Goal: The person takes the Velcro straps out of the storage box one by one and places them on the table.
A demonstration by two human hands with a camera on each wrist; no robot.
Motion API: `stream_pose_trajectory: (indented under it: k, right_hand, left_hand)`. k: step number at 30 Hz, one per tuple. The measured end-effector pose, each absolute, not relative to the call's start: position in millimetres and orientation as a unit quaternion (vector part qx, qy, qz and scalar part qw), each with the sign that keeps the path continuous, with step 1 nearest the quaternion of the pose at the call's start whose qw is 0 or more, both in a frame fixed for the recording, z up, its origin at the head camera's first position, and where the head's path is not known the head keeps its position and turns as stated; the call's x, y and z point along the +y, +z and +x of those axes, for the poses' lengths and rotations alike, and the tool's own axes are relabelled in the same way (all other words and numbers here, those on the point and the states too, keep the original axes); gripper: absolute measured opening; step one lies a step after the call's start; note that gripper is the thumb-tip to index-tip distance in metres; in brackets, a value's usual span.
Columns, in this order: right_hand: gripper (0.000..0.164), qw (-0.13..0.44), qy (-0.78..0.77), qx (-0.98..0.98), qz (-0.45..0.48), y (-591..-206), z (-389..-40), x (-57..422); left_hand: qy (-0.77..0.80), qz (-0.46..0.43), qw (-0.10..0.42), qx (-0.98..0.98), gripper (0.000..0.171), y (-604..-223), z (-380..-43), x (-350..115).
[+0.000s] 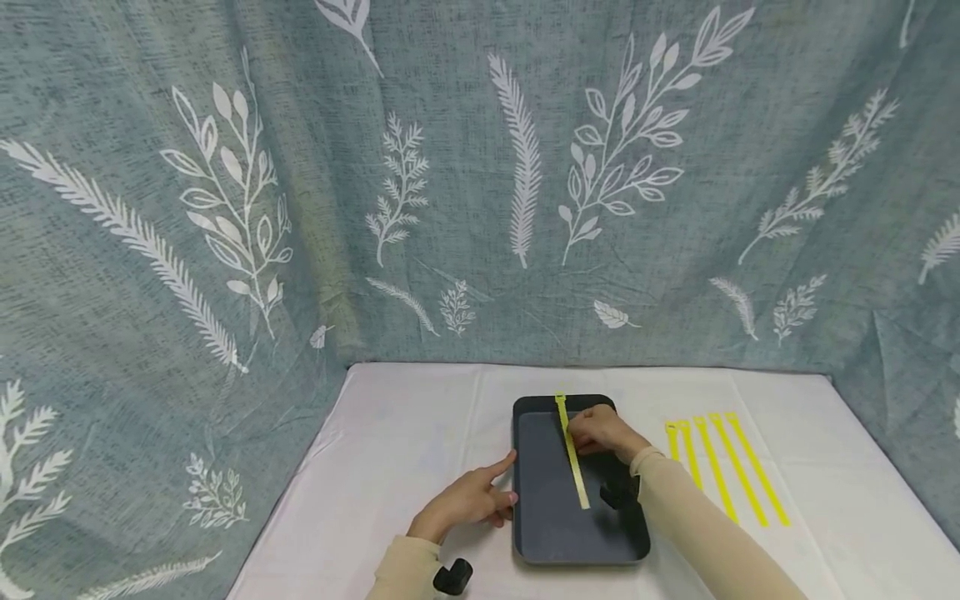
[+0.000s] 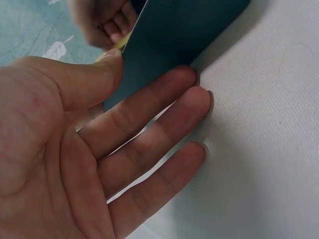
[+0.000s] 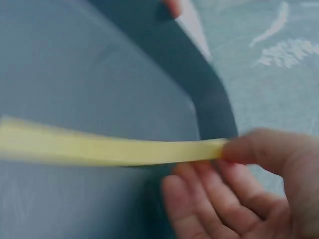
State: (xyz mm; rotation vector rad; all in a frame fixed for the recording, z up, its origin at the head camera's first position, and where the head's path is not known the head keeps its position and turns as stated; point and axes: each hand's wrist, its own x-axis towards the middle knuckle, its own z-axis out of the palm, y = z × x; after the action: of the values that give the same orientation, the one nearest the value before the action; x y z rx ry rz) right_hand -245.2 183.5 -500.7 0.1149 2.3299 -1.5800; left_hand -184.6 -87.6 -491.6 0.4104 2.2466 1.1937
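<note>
A dark grey rectangular tray (image 1: 543, 525) lies lengthwise on the white-covered table. Over it my right hand (image 1: 602, 430) pinches a yellow cable strap (image 1: 574, 467) between thumb and fingers, near its slotted head. In the right wrist view the strap (image 3: 99, 149) runs across the tray's inside, slightly blurred. My left hand (image 1: 474, 500) touches the tray's left side with its fingers fairly straight. The left wrist view has the thumb at the rim of the tray (image 2: 164, 40), while the other fingertips rest low by its outer wall and the white cloth.
To the right of the tray, several more yellow cable straps (image 1: 722, 471) lie side by side, partly behind the right sleeve (image 1: 697, 508). A blue-green curtain (image 1: 465, 167) with white leaf prints hangs behind the table. Each wrist carries a small black camera.
</note>
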Motion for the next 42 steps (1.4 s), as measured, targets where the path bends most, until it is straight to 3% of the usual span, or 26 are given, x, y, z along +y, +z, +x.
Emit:
stream_pose_trajectory:
  k: [4,15,42]
  right_hand:
    - [0.030,0.152,-0.635,0.755,0.059,-498.4,-250.5,187.2]
    - [0.043,0.102,-0.683,0.722,0.052,-476.6,-262.1,193.9]
    - [0.054,0.049,-0.655,0.753,0.039,-385.9,-275.7,267.0]
  left_hand:
    - [0.445,0.155,0.276,0.838,0.072,-493.7,-185.5,-87.9]
    - [0.443,0.159,0.269,0.841,0.072,-495.0,-185.8,-87.6]
    - [0.442,0.166,0.267,0.840,0.071,-497.6,-189.0,-89.6]
